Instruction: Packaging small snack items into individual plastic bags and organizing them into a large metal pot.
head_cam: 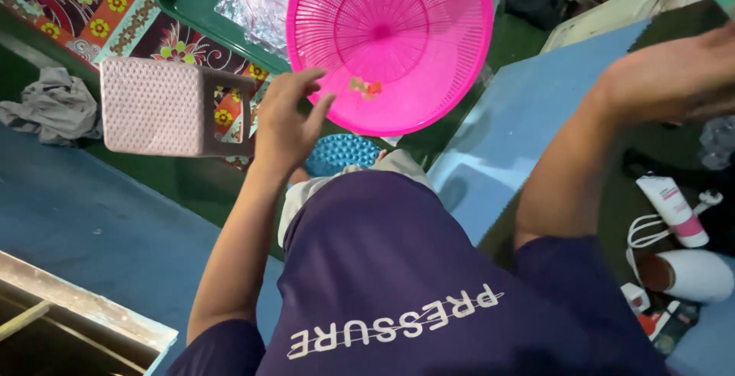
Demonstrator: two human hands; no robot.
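Head view, looking down over the person's purple shirt.

Blue floor mat: spreads below and to the left of the pink basket; a second blue panel runs away to the basket's lower right.

Pink basket: round, perforated plastic, tilted so its open bowl faces the camera. No long axis to speak of; the rim is near circular. A few small orange-tan bits lie inside, low on the bowl wall, near the lower rim.

Pink stool: woven-pattern plastic, lying on its side, left of the basket and well apart from it.

Green tray with clear plastic wrap: behind the basket, upper left.

Left hand: open, fingers spread and slightly curled, gripping nothing. It sits just left of and below the basket's lower rim, fingertips near the rim; contact cannot be told. The bits lie up and to the right of it.

Right hand: far right of the basket, blurred; open or closed cannot be told. The left hand is clearly the nearer.

White tube with pink cap: lower right, well apart from the basket.
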